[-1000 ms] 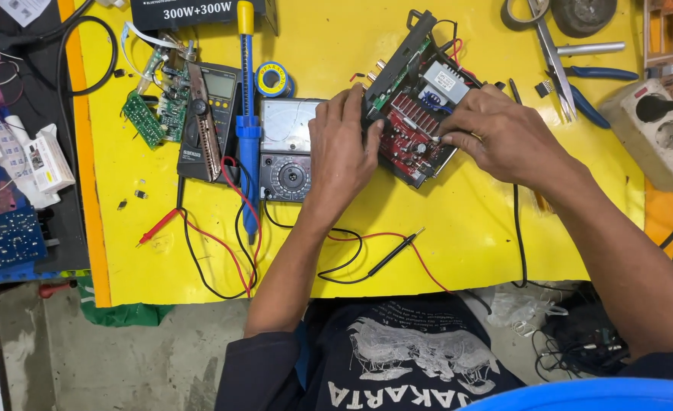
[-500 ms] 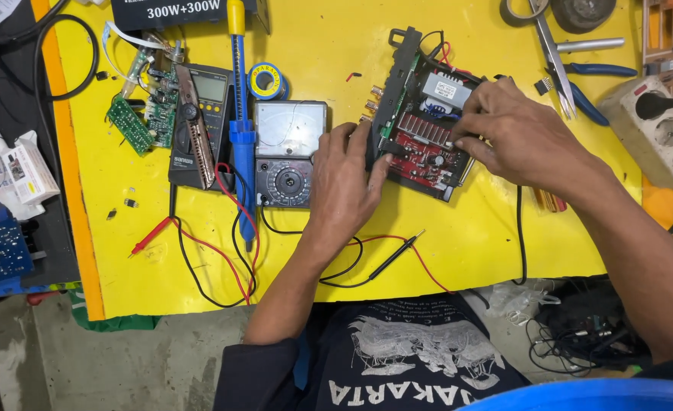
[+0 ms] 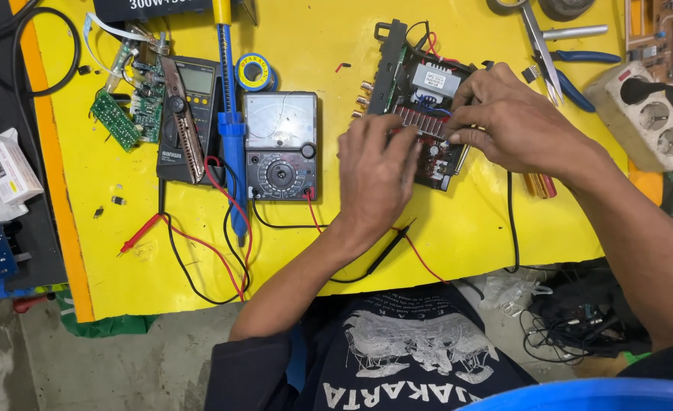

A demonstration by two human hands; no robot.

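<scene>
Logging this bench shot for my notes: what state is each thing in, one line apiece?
Left hand: palm down, fingers on the board's near edge.
Right hand: fingertips pinching at the board's right side.
Amplifier board: uncased, flat on the table.
Analog meter: face up, leads plugged in.
Black probe: lying loose, unheld.
Digital meter: lying flat, display blank.
Soldering iron: lying unheld.
Power strip: one black plug in.

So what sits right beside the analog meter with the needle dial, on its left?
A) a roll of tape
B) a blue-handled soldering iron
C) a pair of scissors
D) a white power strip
B: the blue-handled soldering iron lies along the left edge of the analog meter; the power strip and scissors are far right.
</scene>
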